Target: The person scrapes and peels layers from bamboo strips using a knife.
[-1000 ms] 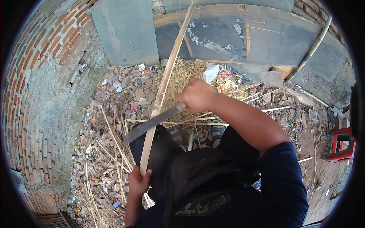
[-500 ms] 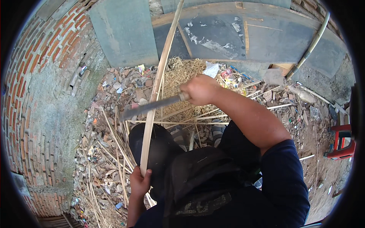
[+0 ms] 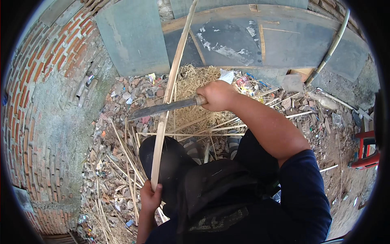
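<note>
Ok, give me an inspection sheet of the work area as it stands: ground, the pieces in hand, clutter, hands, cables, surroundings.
Surface: bare ground strewn with rubble; no bench.
Job's things: long bamboo strip, slanting up against the far boards; big knife, blade lying across the strip.
Clutter: thin bamboo slivers, broken brick pieces, a straw heap, litter scraps.
Hands: left hand grips the strip's lower end; right hand closed on the knife handle.
Cables: nothing seen.
Surroundings: brick wall on the left, grey boards leaning at the back, a pale pipe, a red stool at the right edge.
</note>
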Motion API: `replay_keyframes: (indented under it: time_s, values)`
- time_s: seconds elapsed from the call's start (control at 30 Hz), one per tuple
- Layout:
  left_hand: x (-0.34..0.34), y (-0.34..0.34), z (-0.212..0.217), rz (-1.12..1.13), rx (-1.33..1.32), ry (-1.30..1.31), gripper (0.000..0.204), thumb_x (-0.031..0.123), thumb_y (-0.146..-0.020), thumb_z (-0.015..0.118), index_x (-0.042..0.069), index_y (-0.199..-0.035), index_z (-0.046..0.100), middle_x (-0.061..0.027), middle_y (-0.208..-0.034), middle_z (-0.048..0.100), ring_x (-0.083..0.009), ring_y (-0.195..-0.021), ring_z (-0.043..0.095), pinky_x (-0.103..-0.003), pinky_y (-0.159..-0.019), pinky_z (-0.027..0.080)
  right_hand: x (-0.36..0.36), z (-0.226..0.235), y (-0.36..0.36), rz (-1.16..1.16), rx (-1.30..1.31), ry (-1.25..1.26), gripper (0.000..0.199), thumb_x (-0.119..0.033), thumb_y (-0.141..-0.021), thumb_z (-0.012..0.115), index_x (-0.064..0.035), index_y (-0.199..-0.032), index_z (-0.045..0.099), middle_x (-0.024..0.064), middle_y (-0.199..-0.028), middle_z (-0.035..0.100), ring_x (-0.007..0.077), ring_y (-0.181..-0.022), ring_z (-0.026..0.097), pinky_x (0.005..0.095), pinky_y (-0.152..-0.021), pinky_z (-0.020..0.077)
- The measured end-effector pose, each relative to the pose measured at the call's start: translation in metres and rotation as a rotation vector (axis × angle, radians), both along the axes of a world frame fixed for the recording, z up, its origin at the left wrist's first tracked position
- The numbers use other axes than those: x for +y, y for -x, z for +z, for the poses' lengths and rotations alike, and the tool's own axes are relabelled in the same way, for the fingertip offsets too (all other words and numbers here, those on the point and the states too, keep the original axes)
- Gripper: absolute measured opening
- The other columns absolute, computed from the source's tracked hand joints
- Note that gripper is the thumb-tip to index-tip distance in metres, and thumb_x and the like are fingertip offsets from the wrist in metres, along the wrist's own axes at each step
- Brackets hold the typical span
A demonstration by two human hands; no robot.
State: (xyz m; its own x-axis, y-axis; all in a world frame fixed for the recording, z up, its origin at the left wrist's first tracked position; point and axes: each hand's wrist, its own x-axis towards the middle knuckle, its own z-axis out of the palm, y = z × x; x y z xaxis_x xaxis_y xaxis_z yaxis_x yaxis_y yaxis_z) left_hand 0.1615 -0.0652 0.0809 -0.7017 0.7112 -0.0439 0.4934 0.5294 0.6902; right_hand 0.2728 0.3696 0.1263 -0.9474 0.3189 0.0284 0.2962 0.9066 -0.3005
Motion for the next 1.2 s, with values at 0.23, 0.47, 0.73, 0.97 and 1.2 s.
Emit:
replay_keyframes:
  time_s: [0.23, 0.47, 0.73, 0.97, 1.2]
  values:
    - [-0.008, 0.008, -0.011, 0.031, -0.206, -0.106, 0.05, 0.042, -0.109, 0.039, 0.005, -0.078, 0.05, 0.0014, -0.064, 0.047, -0.0068, -0.062, 0.043, -0.028, -0.054, 0.033, -0.006, 0.01, -0.011, -0.026, -0.052, -0.002, 0.031, -0.035, -0.082, 0.072, -0.0094, -0.098, 0.065, 0.0132, -0.088, 0.073, 0.0343, -0.087, 0.071, 0.0491, -0.078, 0.0559]
    - [0.001, 0.0, -0.003, 0.064, -0.121, -0.037, 0.047, 0.038, -0.11, 0.039, 0.005, -0.077, 0.05, 0.0017, -0.065, 0.045, -0.008, -0.064, 0.041, -0.029, -0.056, 0.033, -0.027, 0.006, 0.0, 0.14, -0.025, -0.091, 0.017, -0.024, -0.083, 0.069, -0.0128, -0.096, 0.065, 0.01, -0.084, 0.071, 0.0321, -0.083, 0.071, 0.046, -0.077, 0.0562]
    - [0.008, -0.002, 0.0, 0.058, -0.051, -0.018, 0.046, 0.034, -0.11, 0.039, 0.004, -0.076, 0.051, 0.0009, -0.064, 0.046, -0.009, -0.063, 0.042, -0.03, -0.057, 0.034, 0.007, 0.007, 0.011, -0.085, -0.057, 0.027, 0.022, -0.018, -0.084, 0.065, -0.0117, -0.106, 0.067, 0.0104, -0.089, 0.073, 0.0303, -0.089, 0.072, 0.0447, -0.081, 0.0564]
    - [-0.004, 0.009, -0.012, 0.073, -0.146, -0.056, 0.045, 0.034, -0.11, 0.038, 0.007, -0.075, 0.049, 0.0034, -0.063, 0.043, -0.0071, -0.061, 0.039, -0.029, -0.055, 0.031, -0.011, 0.015, 0.003, -0.026, -0.024, -0.05, 0.022, -0.022, -0.083, 0.067, -0.0127, -0.103, 0.066, 0.0113, -0.09, 0.074, 0.0308, -0.091, 0.072, 0.0471, -0.082, 0.0555]
    - [0.003, 0.004, -0.001, 0.038, -0.148, -0.047, 0.046, 0.036, -0.11, 0.038, 0.006, -0.076, 0.048, 0.0017, -0.065, 0.044, -0.0088, -0.062, 0.04, -0.03, -0.056, 0.033, -0.042, 0.003, 0.011, 0.233, -0.083, -0.151, 0.015, -0.019, -0.086, 0.067, -0.0157, -0.101, 0.067, 0.0067, -0.088, 0.073, 0.0255, -0.092, 0.071, 0.0457, -0.08, 0.056]
